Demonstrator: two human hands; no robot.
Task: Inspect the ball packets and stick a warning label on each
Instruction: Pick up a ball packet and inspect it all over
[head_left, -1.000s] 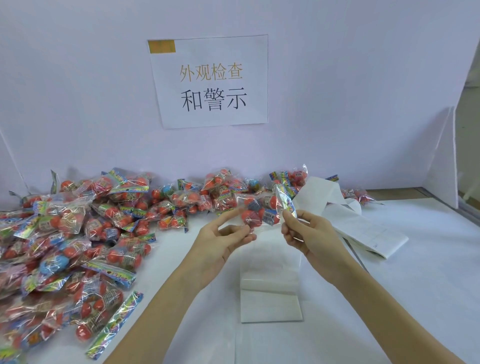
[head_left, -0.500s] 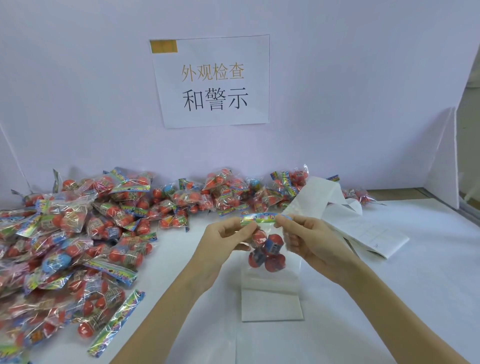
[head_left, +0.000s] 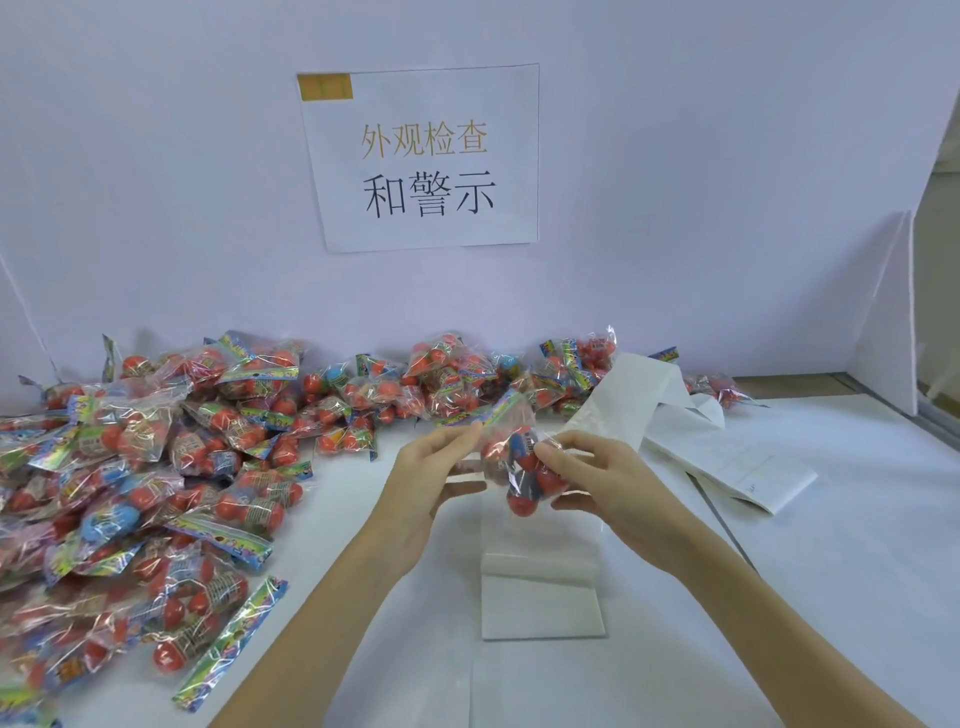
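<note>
Two hands share one ball packet (head_left: 519, 462) held above the table: the left hand (head_left: 426, 499) pinches its colourful header strip up at the left, the right hand (head_left: 602, 483) curls round the balls lower right, so its long axis slants between them, directly over the white label strip (head_left: 540, 597), nearer the right hand.

A clear ball packet (head_left: 519, 462) with red and blue balls inside is held up tilted, its colourful header strip toward 11 o'clock, pinched between the left hand (head_left: 431, 483) and the right hand (head_left: 608, 488). A heap of similar packets (head_left: 156, 467) spreads from 9 to 12 o'clock. A white label strip (head_left: 540, 571) lies beneath, running back toward 1 o'clock.
</note>
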